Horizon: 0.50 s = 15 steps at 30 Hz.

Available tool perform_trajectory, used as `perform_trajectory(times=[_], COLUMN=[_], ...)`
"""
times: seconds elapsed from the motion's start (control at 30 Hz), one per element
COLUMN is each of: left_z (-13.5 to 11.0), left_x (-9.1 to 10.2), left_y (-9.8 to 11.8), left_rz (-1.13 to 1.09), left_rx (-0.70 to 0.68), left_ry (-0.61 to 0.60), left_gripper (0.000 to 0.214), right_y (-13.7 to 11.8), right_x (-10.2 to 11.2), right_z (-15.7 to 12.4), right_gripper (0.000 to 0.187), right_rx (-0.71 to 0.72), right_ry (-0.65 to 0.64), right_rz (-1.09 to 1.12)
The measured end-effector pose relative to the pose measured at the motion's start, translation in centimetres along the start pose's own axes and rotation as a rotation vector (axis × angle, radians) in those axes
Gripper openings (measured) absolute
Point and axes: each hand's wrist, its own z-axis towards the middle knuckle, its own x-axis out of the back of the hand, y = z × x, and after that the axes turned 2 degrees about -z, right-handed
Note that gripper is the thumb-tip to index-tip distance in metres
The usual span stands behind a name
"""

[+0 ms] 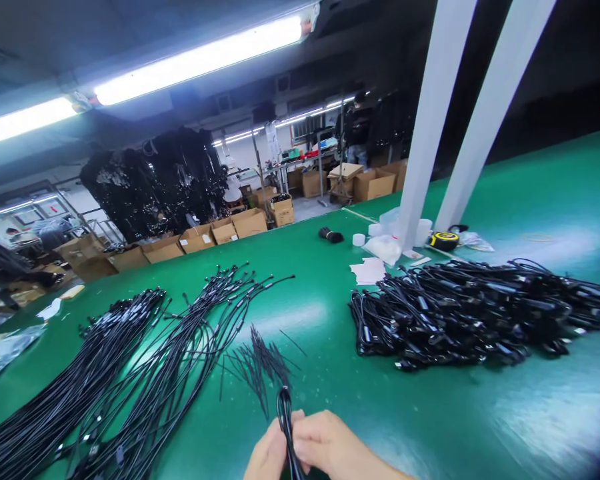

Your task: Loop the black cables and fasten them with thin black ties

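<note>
At the bottom edge of the head view, my left hand (270, 453) and my right hand (333, 445) are closed together around a folded black cable (284, 407), whose looped end sticks up between them. Just beyond it, a loose scatter of thin black cable ties (260, 363) lies on the green table (330, 313). Long straight black cables (130, 360) stretch in bundles across the table to my left. A large heap of coiled black cables (475, 310) sits to my right.
Two white posts (430, 127) rise from the table at the right, with white plastic bags and cups (387, 243), a yellow-and-black tape measure (443, 240) and white papers (369, 270) at their base. Cardboard boxes (200, 237) line the table's far edge. A person (357, 127) stands far back.
</note>
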Motion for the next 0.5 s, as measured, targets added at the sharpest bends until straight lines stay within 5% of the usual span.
perform_trajectory(times=[0.1, 0.3, 0.4, 0.5], left_z=[0.3, 1.1, 1.6, 2.2], left_x=[-0.2, -1.5, -2.1, -3.6], left_y=[-0.2, 0.5, 2.0, 1.8], left_rz=[0.042, -0.506, -0.629, -0.648], left_rx=[-0.215, -0.011, -0.049, -0.086], left_ry=[0.070, 0.212, 0.269, 0.261], left_gripper=[0.051, 0.035, 0.031, 0.029], right_y=[1.2, 1.3, 0.2, 0.2], right_x=[-0.6, 0.9, 1.9, 1.3], right_z=[0.0, -0.2, -1.1, -1.8], right_gripper=[0.025, 0.031, 0.029, 0.018], right_rx=[-0.073, -0.108, -0.054, -0.010], right_ry=[0.001, 0.095, 0.238, 0.273], right_rz=[0.094, -0.100, -0.312, -0.260])
